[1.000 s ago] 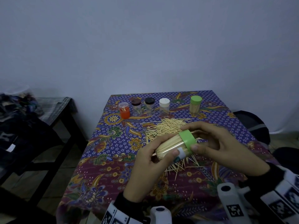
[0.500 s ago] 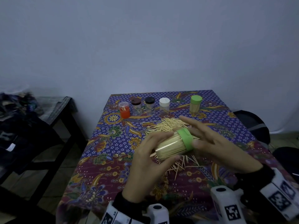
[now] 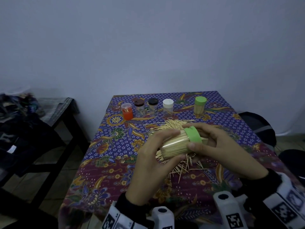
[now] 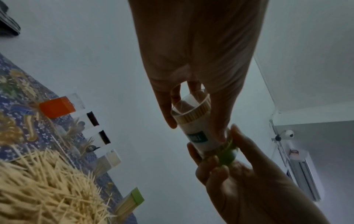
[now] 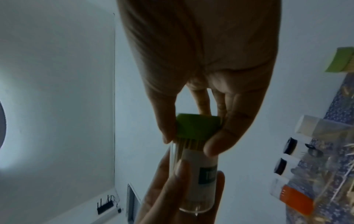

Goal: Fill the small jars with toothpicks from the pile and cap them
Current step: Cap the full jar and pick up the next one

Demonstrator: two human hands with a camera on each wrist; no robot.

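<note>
L hand (image 3: 153, 162) grips full toothpick jar (image 3: 175, 147) on its side, above toothpick pile (image 3: 166, 128) mid table (image 3: 102, 162). R hand (image 3: 219, 149) fingers clamp its green cap (image 3: 193, 135). Five other jars in far row.

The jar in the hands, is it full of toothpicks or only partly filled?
Full. In the head view the held jar lies on its side, and toothpicks pack its clear wall up to the green cap.
</note>
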